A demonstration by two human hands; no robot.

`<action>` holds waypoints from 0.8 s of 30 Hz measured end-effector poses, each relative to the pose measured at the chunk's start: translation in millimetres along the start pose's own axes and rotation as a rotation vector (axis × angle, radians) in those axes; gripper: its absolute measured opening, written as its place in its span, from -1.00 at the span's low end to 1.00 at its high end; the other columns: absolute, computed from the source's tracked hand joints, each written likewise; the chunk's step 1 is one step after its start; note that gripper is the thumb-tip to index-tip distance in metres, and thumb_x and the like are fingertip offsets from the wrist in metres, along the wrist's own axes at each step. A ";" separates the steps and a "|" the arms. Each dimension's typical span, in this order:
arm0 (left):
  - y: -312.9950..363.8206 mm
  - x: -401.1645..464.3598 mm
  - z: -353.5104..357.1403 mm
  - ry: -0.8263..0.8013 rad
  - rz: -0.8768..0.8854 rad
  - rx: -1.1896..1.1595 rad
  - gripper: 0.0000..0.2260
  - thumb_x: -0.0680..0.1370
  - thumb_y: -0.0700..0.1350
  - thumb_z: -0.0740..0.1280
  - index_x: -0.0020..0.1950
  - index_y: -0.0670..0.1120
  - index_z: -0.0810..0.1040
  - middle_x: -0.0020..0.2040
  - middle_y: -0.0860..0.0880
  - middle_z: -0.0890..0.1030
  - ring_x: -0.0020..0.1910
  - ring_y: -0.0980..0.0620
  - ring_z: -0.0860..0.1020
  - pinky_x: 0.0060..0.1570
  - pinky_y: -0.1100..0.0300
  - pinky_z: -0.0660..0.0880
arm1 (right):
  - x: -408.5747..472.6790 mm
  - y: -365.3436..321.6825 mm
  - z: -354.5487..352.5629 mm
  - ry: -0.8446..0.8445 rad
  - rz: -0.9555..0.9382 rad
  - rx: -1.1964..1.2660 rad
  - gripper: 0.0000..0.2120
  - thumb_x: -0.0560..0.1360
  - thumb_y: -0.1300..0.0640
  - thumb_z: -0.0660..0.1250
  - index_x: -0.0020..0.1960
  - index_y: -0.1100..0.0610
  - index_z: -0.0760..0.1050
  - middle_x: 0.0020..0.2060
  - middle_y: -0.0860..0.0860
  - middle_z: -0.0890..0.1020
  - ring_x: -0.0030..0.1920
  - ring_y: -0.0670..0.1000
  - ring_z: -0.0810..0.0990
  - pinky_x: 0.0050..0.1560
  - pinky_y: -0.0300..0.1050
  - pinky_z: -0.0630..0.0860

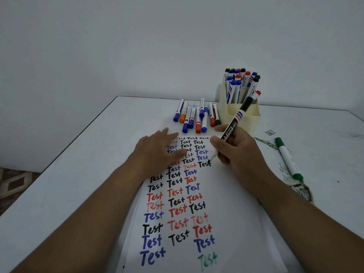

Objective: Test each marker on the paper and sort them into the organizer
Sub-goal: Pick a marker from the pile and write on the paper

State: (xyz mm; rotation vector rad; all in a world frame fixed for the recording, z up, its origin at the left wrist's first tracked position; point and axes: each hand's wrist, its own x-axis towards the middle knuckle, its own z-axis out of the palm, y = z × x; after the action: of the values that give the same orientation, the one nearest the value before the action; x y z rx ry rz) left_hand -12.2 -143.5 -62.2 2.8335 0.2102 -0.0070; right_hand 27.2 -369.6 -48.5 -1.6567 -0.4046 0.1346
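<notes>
White counter (78, 154): our left hand (157, 150) lies flat on the paper (226, 194); our right hand (238, 152) holds a black marker (234, 127), maybe finishing "Test". Next, cap it.

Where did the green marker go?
In the head view, the capped green and white plastic marker lies alone on the white table, right of the right hand and the paper.

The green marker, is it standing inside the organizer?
No, the green marker lies flat on the table, to the right of the organizer.
</notes>
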 end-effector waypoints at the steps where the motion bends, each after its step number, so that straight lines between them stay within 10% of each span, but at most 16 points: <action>1: 1.2 -1.6 -1.2 0.037 -0.004 -0.047 -0.31 0.54 0.38 0.17 0.61 0.18 0.11 0.64 0.07 0.04 0.61 0.04 0.01 0.55 -0.08 0.04 | -1.3 -1.0 -1.0 -0.046 0.002 0.051 -0.68 0.47 -0.01 0.42 0.21 -0.02 0.52 -0.36 0.10 0.52 -0.38 0.01 0.42 -0.34 -0.16 0.46; 8: 6.4 -9.9 -5.0 0.505 0.318 -0.174 -0.30 0.52 0.23 0.32 0.58 0.29 0.06 0.63 0.17 -0.07 0.61 0.12 -0.12 0.48 -0.01 -0.10 | -5.5 -3.8 -2.4 -0.324 0.079 0.082 -0.67 0.46 0.01 0.34 0.18 0.08 0.62 -0.48 0.07 0.54 -0.43 0.00 0.45 -0.32 -0.18 0.48; 13: 8.6 -9.2 -5.6 0.583 0.544 -0.043 -0.48 0.51 -0.04 0.45 0.46 0.18 0.43 0.62 0.07 0.12 0.62 0.06 -0.07 0.48 0.16 -0.22 | -4.9 -8.8 -4.5 -0.419 0.123 0.010 -0.83 0.57 0.23 0.34 0.10 0.11 0.67 -0.37 0.28 0.52 -0.45 0.08 0.38 -0.44 -0.26 0.45; 19: 9.8 -9.2 -7.8 0.459 0.599 -0.064 -0.81 0.57 -0.07 0.29 0.16 0.04 0.60 0.22 0.12 0.59 0.34 0.14 0.38 0.37 0.14 0.27 | -2.8 -5.5 -6.4 -0.480 0.085 -0.028 -0.82 0.58 0.28 0.31 0.12 0.23 0.65 -0.55 0.15 0.47 -0.56 -0.05 0.37 -0.42 -0.26 0.45; 24: 14.6 -16.8 -11.1 0.312 0.571 -0.082 -0.78 0.64 0.02 0.18 0.12 0.03 0.59 -0.08 0.13 0.49 -0.05 0.10 0.36 -0.05 0.22 0.33 | 2.4 -8.1 -15.9 -0.585 0.171 0.033 -0.71 0.47 0.13 0.46 0.10 0.29 0.67 -0.49 0.17 0.47 -0.54 -0.01 0.38 -0.49 -0.24 0.39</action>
State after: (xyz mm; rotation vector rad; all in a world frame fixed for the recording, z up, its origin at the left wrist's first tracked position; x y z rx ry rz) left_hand -26.9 -156.4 -46.9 2.6930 -0.5234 0.5496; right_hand 33.0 -383.1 -38.1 -1.5994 -0.6930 0.7595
